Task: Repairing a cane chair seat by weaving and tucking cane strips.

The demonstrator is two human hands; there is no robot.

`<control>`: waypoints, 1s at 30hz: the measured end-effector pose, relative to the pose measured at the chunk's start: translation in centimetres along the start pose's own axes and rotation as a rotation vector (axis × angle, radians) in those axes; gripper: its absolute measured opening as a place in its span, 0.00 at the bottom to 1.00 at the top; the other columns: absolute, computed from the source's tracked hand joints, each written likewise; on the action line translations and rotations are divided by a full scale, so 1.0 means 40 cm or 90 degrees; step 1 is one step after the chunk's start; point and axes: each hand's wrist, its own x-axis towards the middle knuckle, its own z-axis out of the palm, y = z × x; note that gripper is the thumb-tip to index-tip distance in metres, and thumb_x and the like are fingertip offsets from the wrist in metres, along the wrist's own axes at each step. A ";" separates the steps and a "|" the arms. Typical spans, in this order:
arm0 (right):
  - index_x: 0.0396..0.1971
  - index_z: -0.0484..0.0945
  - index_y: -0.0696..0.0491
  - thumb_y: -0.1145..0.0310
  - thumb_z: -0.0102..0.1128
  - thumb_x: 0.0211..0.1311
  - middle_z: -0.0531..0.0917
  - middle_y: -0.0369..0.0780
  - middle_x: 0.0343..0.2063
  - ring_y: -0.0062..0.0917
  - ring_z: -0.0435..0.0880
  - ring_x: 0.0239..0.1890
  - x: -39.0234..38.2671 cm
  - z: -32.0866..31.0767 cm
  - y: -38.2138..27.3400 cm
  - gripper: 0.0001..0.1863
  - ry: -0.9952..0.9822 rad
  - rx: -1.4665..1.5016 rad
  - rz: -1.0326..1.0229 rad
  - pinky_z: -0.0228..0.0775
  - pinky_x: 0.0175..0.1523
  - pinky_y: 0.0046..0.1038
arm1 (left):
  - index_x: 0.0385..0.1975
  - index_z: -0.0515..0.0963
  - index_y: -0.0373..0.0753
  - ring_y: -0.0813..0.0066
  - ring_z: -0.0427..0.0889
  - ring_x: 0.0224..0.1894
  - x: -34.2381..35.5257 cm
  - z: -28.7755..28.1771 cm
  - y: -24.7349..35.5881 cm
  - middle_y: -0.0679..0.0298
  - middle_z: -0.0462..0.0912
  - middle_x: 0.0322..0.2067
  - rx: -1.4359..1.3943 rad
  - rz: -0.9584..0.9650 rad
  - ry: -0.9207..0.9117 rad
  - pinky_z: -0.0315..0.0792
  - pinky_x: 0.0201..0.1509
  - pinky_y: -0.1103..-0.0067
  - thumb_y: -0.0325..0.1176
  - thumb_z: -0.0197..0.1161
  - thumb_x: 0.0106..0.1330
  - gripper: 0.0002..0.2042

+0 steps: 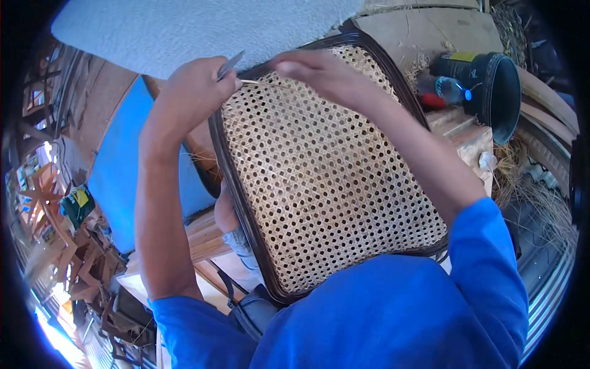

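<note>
We are working at the far edge of a woven cane panel set in a dark curved frame, which is leaning tilted against our lap and chest, its top corner up near our hands. A thin pale cane strand is running between the two hands just above the weave. Our left hand is closing around a small flat blade, its tip pointing up and to the right, touching or nearly touching the strand. Our right hand is pinching the strand's other end against the frame's top rim, fingers together.

We are judging the risks from here. The blade is sitting close to our right fingertips, so a slip along the strand could be nicking them. Too much pressure could be cutting into the finished weave below, or severing the strand too short. The panel is only resting on us, so it could be sliding sideways while both hands are busy.

Beyond the frame, a black bucket is lying on its side beside a plastic bottle, with wooden planks and dry straw around them.
</note>
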 end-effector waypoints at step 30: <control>0.22 0.82 0.61 0.70 0.56 0.44 0.82 0.52 0.25 0.40 0.84 0.33 0.062 -0.027 -0.040 0.10 -0.122 -0.415 0.292 0.76 0.42 0.35 | 0.37 0.83 0.36 0.54 0.83 0.41 0.099 0.223 0.076 0.48 0.82 0.39 0.264 0.006 -0.108 0.76 0.43 0.68 0.29 0.55 0.55 0.13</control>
